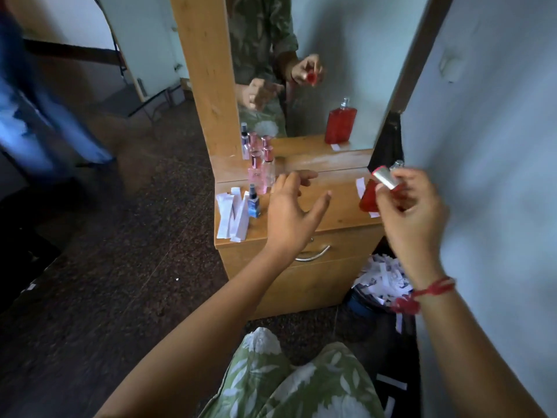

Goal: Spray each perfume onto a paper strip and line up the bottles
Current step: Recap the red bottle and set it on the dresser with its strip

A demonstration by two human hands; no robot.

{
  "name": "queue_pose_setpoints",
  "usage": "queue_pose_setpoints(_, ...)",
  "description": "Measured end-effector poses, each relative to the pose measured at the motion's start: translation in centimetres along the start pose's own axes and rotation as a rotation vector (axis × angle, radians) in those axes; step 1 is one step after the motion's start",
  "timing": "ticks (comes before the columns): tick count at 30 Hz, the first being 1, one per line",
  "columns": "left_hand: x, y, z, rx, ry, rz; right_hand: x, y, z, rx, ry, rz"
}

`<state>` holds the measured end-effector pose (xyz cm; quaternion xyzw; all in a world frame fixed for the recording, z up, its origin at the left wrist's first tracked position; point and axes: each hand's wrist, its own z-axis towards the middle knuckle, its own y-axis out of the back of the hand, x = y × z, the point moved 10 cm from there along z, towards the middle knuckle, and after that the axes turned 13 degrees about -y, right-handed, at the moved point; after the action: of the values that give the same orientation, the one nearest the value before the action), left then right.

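My right hand (410,212) pinches a red and silver cap (385,178) above the right end of the wooden dresser top (334,212). Behind that hand stands a red perfume bottle (368,199) with its silver sprayer bare. My left hand (291,211) hovers over the middle of the top, fingers spread, holding nothing. At the left end stand a small blue bottle (254,203) and two pink bottles (259,171). White paper strips (230,217) lie at the left front corner. One more strip (360,187) lies beside the red bottle.
A mirror (316,70) rises behind the top and repeats the bottles and my hands. Below is a drawer with a metal handle (313,254). A bin of used paper strips (381,280) sits on the floor at the right, against the wall. A person stands at the far left.
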<state>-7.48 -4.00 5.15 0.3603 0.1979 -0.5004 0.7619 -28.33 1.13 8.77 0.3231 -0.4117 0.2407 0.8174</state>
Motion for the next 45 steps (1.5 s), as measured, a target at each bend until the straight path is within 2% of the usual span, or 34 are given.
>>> queue_pose_setpoints(3,-0.7,-4.2,1.0,0.104,0.033,-0.038,0.0,3.6,4.4,0.021,-0.022,-0.123)
queue_pose_setpoints(5,-0.8,-6.5,1.6,0.146,0.066,-0.072,-0.6,4.5,7.6,0.101,-0.055,-0.271)
queue_pose_setpoints(9,-0.6,-10.5,2.5,0.244,0.159,-0.113,-1.6,3.6,10.8,0.334,-0.158,-0.435)
queue_pose_setpoints(13,0.2,-13.2,2.9,0.306,0.209,-0.079,-1.2,2.0,11.7,0.43,-0.145,-0.513)
queue_pose_setpoints(23,1.4,-14.3,3.0,0.224,0.257,-0.152,0.1,-1.6,11.8,0.51,-0.032,-0.579)
queue_pose_setpoints(27,1.6,-14.8,3.3,0.245,0.244,-0.164,0.1,-2.2,11.4,0.528,-0.015,-0.601)
queue_pose_setpoints(33,1.3,-15.8,4.6,0.364,0.199,-0.12,-0.3,-3.2,11.0,0.568,0.002,-0.64)
queue_pose_setpoints(45,1.5,-16.1,4.7,0.328,0.21,-0.159,-1.1,-4.0,11.3,0.597,0.01,-0.701)
